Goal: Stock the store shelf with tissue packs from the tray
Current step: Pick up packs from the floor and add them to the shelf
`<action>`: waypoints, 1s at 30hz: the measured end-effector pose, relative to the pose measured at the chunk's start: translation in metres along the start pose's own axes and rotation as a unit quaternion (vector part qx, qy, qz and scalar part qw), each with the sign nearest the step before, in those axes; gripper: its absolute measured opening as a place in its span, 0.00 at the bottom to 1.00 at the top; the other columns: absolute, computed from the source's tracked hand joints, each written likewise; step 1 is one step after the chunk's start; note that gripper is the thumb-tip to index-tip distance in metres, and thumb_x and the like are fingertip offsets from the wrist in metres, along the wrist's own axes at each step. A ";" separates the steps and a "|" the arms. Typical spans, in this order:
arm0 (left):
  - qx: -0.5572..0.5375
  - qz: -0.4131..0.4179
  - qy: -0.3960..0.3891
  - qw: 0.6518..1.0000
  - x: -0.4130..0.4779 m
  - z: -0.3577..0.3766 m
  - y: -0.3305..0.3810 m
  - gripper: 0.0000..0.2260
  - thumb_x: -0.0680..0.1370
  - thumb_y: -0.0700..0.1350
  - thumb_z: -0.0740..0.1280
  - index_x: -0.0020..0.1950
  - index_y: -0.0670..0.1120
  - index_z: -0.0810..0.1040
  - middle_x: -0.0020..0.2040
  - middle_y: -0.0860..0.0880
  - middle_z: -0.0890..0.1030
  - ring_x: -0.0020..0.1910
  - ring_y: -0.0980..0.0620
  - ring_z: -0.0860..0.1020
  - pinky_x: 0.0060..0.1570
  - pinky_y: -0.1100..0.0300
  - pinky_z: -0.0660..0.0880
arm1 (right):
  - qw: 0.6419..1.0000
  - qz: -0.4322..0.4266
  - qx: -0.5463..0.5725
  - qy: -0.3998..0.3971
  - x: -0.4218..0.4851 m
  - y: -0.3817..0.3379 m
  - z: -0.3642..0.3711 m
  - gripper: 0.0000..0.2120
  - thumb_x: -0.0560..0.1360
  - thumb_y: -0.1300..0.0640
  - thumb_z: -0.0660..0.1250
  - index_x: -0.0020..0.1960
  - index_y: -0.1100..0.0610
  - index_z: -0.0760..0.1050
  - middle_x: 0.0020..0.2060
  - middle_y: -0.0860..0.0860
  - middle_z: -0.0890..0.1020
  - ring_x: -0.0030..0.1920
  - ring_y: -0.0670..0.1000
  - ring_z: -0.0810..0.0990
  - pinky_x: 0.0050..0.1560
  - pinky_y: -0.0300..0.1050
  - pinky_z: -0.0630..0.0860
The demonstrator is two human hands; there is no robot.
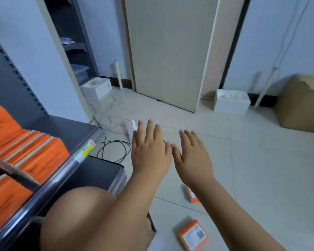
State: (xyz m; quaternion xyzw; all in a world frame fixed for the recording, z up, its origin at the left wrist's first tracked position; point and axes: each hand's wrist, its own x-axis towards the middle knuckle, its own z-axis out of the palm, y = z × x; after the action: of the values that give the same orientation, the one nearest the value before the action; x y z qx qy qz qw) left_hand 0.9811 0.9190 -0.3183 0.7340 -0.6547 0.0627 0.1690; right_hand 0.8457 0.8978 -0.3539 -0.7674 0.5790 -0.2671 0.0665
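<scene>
Both hands hover flat over the tiled floor, fingers straight, thumbs almost touching, holding nothing: my left hand (pixel 149 151) and my right hand (pixel 193 156). Orange tissue packs (pixel 31 151) stand in rows on the dark store shelf (pixel 67 131) at the left. Two more orange tissue packs lie on the floor: one (pixel 193 234) near the bottom edge and one (pixel 191 195) partly hidden under my right forearm. No tray is visible.
My bare knee (pixel 91 214) is beside the shelf's metal front rail (pixel 49 185). Black cables (pixel 114 149) and a white power strip (pixel 131 127) lie ahead. White boxes (pixel 231 101), a cardboard box (pixel 303 104) and a door (pixel 170 51) stand beyond.
</scene>
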 end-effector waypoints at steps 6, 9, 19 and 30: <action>-0.004 0.059 -0.084 0.995 -0.011 0.085 0.050 0.28 0.84 0.59 0.55 0.82 0.46 0.61 0.84 0.46 0.56 0.84 0.42 0.45 0.81 0.44 0.50 | 0.991 0.110 -0.053 -0.059 -0.046 0.089 0.033 0.37 0.82 0.38 0.41 0.80 0.59 0.64 0.78 0.57 0.69 0.81 0.60 0.60 0.80 0.55 0.58; 0.004 0.066 -0.167 0.984 -0.026 0.130 0.053 0.29 0.85 0.59 0.54 0.82 0.46 0.59 0.84 0.47 0.56 0.84 0.42 0.45 0.81 0.45 0.47 | 0.980 0.150 -0.062 -0.116 -0.068 0.122 0.059 0.41 0.79 0.36 0.37 0.81 0.59 0.61 0.79 0.57 0.66 0.81 0.60 0.58 0.81 0.54 0.56; 0.050 0.104 -0.387 0.915 -0.071 0.271 0.024 0.25 0.85 0.56 0.55 0.80 0.47 0.60 0.82 0.47 0.61 0.83 0.41 0.51 0.80 0.44 0.53 | 0.914 0.239 -0.061 -0.321 -0.137 0.186 0.159 0.33 0.85 0.40 0.54 0.83 0.57 0.54 0.82 0.53 0.59 0.83 0.56 0.51 0.81 0.50 0.51; -0.039 0.281 -0.447 0.848 -0.025 0.414 0.043 0.38 0.81 0.50 0.64 0.84 0.59 0.44 0.85 0.50 0.42 0.83 0.40 0.41 0.78 0.46 0.56 | 0.837 0.343 -0.049 -0.423 -0.185 0.222 0.240 0.56 0.69 0.33 0.74 0.84 0.54 0.48 0.83 0.51 0.49 0.82 0.57 0.49 0.82 0.54 0.52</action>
State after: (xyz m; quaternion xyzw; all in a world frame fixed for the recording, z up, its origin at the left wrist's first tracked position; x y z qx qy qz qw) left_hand 0.8823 0.8016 -0.7066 0.4600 -0.8400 -0.2527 -0.1379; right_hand 0.7385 0.9474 -0.7106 -0.5605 0.7328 0.1523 0.3544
